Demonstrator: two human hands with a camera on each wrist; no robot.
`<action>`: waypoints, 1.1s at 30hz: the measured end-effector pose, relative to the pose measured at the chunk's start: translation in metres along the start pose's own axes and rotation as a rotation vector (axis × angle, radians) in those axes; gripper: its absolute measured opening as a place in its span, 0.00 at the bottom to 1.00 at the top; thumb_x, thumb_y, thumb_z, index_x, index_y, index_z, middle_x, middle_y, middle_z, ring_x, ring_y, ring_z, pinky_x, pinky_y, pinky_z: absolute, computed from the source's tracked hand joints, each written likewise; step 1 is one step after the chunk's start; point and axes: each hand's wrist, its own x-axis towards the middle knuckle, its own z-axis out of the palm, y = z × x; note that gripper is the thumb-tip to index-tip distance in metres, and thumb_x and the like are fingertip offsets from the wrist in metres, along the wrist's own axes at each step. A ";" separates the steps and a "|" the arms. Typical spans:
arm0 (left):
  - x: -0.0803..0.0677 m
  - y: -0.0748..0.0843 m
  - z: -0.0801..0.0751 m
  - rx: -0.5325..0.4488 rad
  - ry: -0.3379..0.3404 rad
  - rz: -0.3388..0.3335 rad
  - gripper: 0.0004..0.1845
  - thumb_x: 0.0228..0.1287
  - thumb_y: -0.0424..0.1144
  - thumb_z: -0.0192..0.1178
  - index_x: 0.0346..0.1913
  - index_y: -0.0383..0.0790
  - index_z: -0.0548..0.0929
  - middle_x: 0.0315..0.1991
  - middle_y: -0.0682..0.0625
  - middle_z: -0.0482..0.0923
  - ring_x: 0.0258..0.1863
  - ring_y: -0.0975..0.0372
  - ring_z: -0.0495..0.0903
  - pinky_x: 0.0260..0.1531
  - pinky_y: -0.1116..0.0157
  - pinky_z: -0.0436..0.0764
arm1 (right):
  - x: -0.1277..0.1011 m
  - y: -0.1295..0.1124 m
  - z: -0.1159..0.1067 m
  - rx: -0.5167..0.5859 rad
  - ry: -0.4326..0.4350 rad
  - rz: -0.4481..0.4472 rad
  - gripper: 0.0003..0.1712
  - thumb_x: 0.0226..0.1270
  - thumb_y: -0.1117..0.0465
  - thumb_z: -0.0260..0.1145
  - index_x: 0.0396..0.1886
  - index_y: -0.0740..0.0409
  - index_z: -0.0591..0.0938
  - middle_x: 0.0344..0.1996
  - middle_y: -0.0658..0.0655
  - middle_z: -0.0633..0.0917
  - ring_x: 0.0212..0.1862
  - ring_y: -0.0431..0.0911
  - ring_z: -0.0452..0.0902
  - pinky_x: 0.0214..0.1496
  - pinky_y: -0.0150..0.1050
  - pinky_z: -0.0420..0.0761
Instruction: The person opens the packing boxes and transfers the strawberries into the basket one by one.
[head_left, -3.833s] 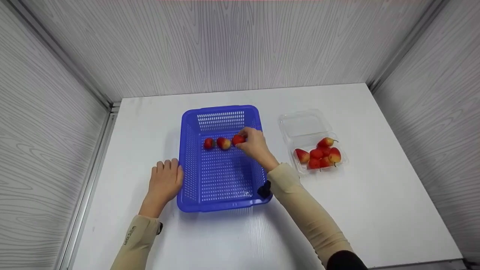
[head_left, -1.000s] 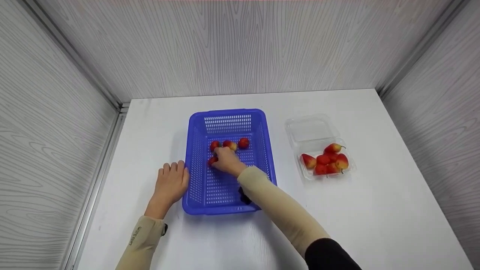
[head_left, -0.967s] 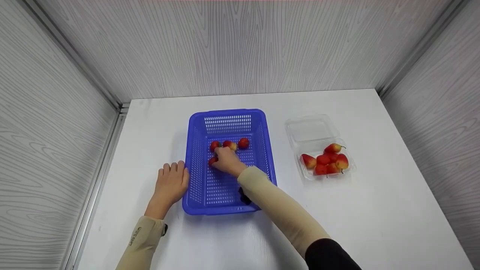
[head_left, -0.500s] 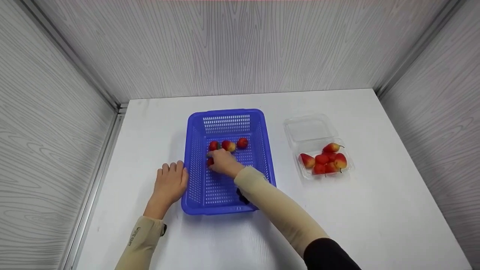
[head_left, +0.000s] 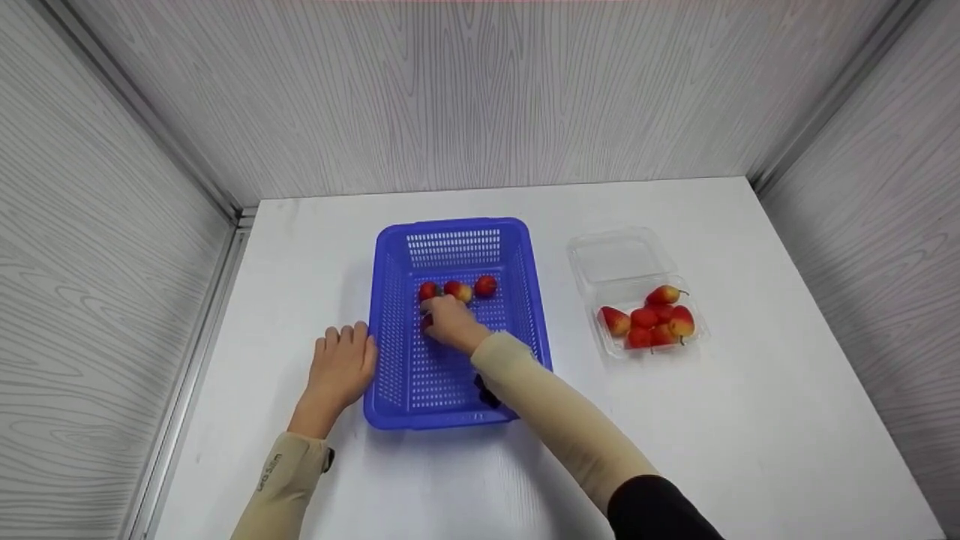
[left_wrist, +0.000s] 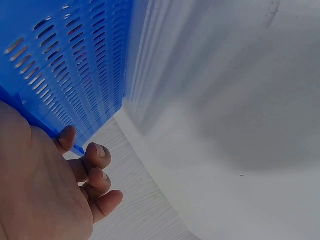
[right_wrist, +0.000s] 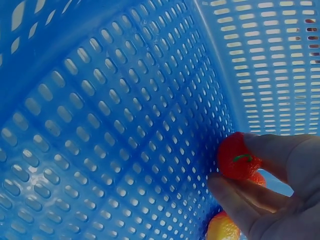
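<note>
My right hand [head_left: 454,324] is inside the blue plastic basket [head_left: 453,420], low over its floor. Between thumb and fingers it pinches a red fruit with a green stem [right_wrist: 239,157], mostly hidden by the hand in the head view. Just beyond lies a row of a red fruit with a green tip [head_left: 428,291], a red-and-yellow pear [head_left: 459,291] and a round red fruit [head_left: 486,286]. My left hand [head_left: 341,365] rests against the basket's left rim, its fingers loosely bent around nothing in the left wrist view.
A clear plastic clamshell box [head_left: 596,285] lies opened to the right of the basket, its lid folded back. Inside are several red fruits [head_left: 643,318] and red-and-yellow pears [head_left: 681,322]. All this stands on a white table [head_left: 765,390] walled at the back and sides.
My right hand has let go of the round red fruit at the row's right end and now pinches another red fruit nearer the front left. Over the last second it shifts only slightly.
</note>
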 end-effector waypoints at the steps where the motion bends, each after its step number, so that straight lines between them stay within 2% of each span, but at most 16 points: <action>1: 0.000 0.000 0.000 0.001 0.010 0.005 0.13 0.76 0.39 0.40 0.43 0.31 0.69 0.32 0.39 0.67 0.34 0.45 0.65 0.37 0.50 0.64 | 0.000 0.000 0.000 -0.007 0.004 -0.012 0.20 0.63 0.67 0.69 0.55 0.61 0.83 0.49 0.60 0.86 0.50 0.52 0.82 0.53 0.44 0.79; 5: 0.000 0.001 -0.001 0.003 0.045 0.021 0.12 0.75 0.39 0.41 0.40 0.32 0.69 0.30 0.39 0.67 0.32 0.45 0.65 0.35 0.50 0.65 | 0.000 0.000 0.000 -0.010 0.001 -0.027 0.21 0.62 0.66 0.71 0.55 0.62 0.82 0.48 0.60 0.86 0.49 0.51 0.83 0.52 0.43 0.79; 9: 0.000 0.001 0.000 0.000 0.035 0.014 0.13 0.76 0.39 0.41 0.41 0.31 0.69 0.32 0.39 0.67 0.33 0.45 0.65 0.36 0.49 0.65 | -0.003 -0.003 -0.004 -0.010 -0.010 -0.006 0.21 0.62 0.64 0.71 0.55 0.63 0.82 0.48 0.59 0.85 0.48 0.51 0.82 0.52 0.44 0.80; 16: 0.001 -0.001 0.003 -0.003 0.014 0.005 0.14 0.77 0.40 0.40 0.45 0.30 0.69 0.35 0.37 0.69 0.36 0.44 0.67 0.38 0.49 0.65 | -0.009 -0.010 -0.013 -0.106 0.056 -0.017 0.13 0.58 0.64 0.71 0.43 0.63 0.82 0.39 0.60 0.85 0.41 0.52 0.82 0.44 0.47 0.80; 21: 0.000 -0.002 0.004 -0.004 0.000 -0.002 0.15 0.77 0.40 0.39 0.46 0.30 0.69 0.36 0.36 0.69 0.37 0.43 0.67 0.39 0.48 0.65 | -0.014 -0.013 -0.025 -0.125 0.066 -0.036 0.14 0.59 0.63 0.71 0.44 0.62 0.82 0.42 0.59 0.86 0.45 0.53 0.81 0.54 0.48 0.75; 24: 0.000 -0.002 0.005 -0.002 -0.002 -0.004 0.14 0.77 0.40 0.39 0.46 0.30 0.69 0.36 0.37 0.69 0.37 0.43 0.67 0.40 0.47 0.65 | -0.019 -0.015 -0.037 -0.070 0.065 -0.019 0.17 0.60 0.61 0.71 0.48 0.62 0.83 0.46 0.58 0.86 0.50 0.53 0.81 0.58 0.48 0.73; 26: 0.000 -0.002 0.005 -0.002 0.002 -0.002 0.14 0.77 0.40 0.39 0.45 0.30 0.69 0.35 0.37 0.69 0.37 0.43 0.67 0.39 0.48 0.65 | -0.024 -0.015 -0.047 -0.025 0.068 -0.003 0.18 0.61 0.61 0.72 0.50 0.61 0.84 0.47 0.58 0.86 0.49 0.52 0.81 0.56 0.46 0.77; 29: 0.001 -0.001 0.004 0.000 0.010 0.003 0.14 0.77 0.40 0.40 0.44 0.31 0.69 0.34 0.37 0.69 0.36 0.44 0.67 0.38 0.48 0.66 | -0.032 -0.013 -0.063 0.038 0.080 0.001 0.15 0.62 0.62 0.71 0.48 0.62 0.84 0.43 0.58 0.86 0.42 0.49 0.81 0.50 0.43 0.80; 33: 0.001 0.000 0.002 0.009 0.007 0.000 0.14 0.76 0.40 0.39 0.44 0.31 0.69 0.34 0.37 0.69 0.35 0.44 0.67 0.37 0.49 0.65 | -0.043 -0.002 -0.085 0.076 0.149 -0.043 0.11 0.61 0.63 0.69 0.42 0.63 0.84 0.36 0.59 0.86 0.34 0.48 0.78 0.41 0.42 0.81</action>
